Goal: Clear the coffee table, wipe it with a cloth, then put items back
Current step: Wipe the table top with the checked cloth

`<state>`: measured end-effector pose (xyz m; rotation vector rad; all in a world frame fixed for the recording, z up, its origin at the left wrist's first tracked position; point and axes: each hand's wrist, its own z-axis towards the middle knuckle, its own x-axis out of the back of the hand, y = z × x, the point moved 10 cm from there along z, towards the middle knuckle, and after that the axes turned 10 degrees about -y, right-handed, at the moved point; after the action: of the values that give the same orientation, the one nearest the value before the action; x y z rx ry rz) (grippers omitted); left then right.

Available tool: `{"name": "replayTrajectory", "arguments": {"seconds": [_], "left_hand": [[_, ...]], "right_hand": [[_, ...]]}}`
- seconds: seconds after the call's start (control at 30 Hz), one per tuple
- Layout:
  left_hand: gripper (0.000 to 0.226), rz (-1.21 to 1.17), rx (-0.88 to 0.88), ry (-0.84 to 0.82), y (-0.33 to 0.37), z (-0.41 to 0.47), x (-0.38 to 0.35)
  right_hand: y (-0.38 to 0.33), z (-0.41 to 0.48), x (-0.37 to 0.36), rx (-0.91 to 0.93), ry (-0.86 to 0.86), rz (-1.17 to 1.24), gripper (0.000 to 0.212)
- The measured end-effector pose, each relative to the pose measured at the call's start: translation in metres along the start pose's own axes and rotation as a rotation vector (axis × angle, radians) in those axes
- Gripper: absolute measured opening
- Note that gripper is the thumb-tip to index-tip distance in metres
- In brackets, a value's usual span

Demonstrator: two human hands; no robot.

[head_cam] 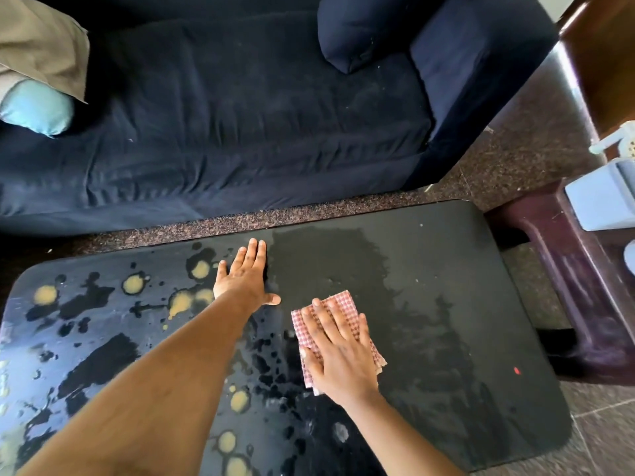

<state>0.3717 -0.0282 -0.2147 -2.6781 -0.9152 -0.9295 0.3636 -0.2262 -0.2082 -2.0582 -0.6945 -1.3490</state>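
Note:
The black coffee table (464, 269) fills the lower part of the view, with no items standing on it. Its left half carries yellowish blotches and dark smears, while the right half looks matte with damp streaks. A folded pink checked cloth (338, 300) lies on the table's middle. My right hand (338, 352) presses flat on the cloth, fingers straight. My left hand (245, 274) rests flat on the tabletop near the far edge, fingers straight and together, thumb out to the right.
A dark blue sofa (223, 125) runs along the far side, with a dark cushion (357, 29), a beige pillow (41, 39) and a light blue cushion (36, 106). At the right, a dark wooden side table (567, 269) holds white objects (601, 201). Speckled floor surrounds the table.

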Motion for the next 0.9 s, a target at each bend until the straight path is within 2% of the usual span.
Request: {"name": "replayTrajectory", "arguments": {"seconds": [0.13, 0.3, 0.5, 0.57, 0.67, 0.73, 0.8, 0.9], "left_hand": [[0.115, 0.023, 0.005, 0.006, -0.001, 0.0, 0.0], [0.115, 0.032, 0.006, 0.008, 0.001, 0.001, -0.001], [0.115, 0.058, 0.021, 0.009, 0.002, -0.002, 0.001], [0.114, 0.067, 0.022, 0.012, 0.002, -0.003, 0.001], [0.113, 0.064, 0.023, 0.027, 0.001, -0.003, -0.001], [0.112, 0.064, 0.025, 0.033, 0.001, -0.003, 0.0], [0.111, 0.06, 0.032, 0.035, 0.001, -0.004, -0.001], [0.11, 0.053, 0.047, 0.048, 0.001, -0.006, 0.0]], "right_hand": [[0.038, -0.014, 0.0, -0.175, 0.005, 0.038, 0.065], [0.023, -0.012, 0.0, -0.226, 0.043, 0.034, 0.066], [-0.029, -0.043, -0.021, 0.246, -0.035, -0.094, 0.068], [-0.002, -0.046, -0.02, 0.177, -0.025, -0.102, 0.067], [0.053, -0.047, -0.012, -0.104, -0.006, -0.048, 0.063], [0.058, -0.046, -0.011, -0.203, 0.0, -0.013, 0.063], [0.04, -0.05, -0.012, -0.211, 0.027, 0.014, 0.064], [0.003, -0.057, -0.021, -0.067, 0.021, 0.011, 0.066]]}}
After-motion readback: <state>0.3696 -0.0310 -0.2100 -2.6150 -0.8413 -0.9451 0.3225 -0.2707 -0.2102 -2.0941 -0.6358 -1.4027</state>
